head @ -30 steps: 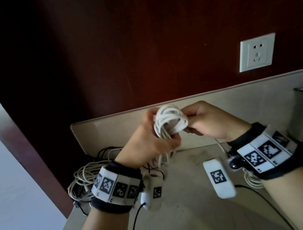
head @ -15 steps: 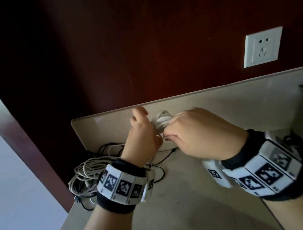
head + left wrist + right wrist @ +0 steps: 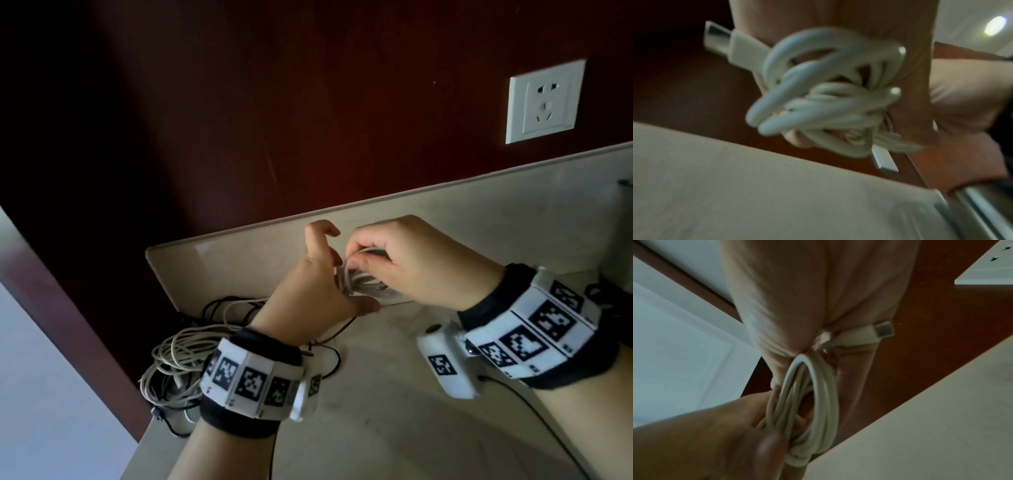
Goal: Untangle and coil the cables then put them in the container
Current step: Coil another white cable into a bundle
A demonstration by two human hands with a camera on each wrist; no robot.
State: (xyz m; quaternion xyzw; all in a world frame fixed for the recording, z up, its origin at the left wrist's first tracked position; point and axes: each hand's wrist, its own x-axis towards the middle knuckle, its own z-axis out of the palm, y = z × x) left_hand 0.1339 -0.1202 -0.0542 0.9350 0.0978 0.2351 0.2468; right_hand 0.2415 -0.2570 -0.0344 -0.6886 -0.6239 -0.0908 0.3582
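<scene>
White coiled cable (image 3: 363, 286) is held above worktop (image 3: 394, 428), pinched by right hand (image 3: 411, 263) grip, clasped by left hand (image 3: 318, 291) grip; loose cables (image 3: 178, 356) at 9 o'clock.

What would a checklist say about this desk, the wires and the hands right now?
Surface: beige countertop, raised back edge.
Job's things: white cable coil held above the countertop; container not clearly seen.
Clutter: nothing seen.
Hands: left hand and right hand both grip the coil.
Cables: tangled pile of pale and black cables at the left edge, not yet coiled.
Surroundings: dark red wall, white wall socket.
</scene>
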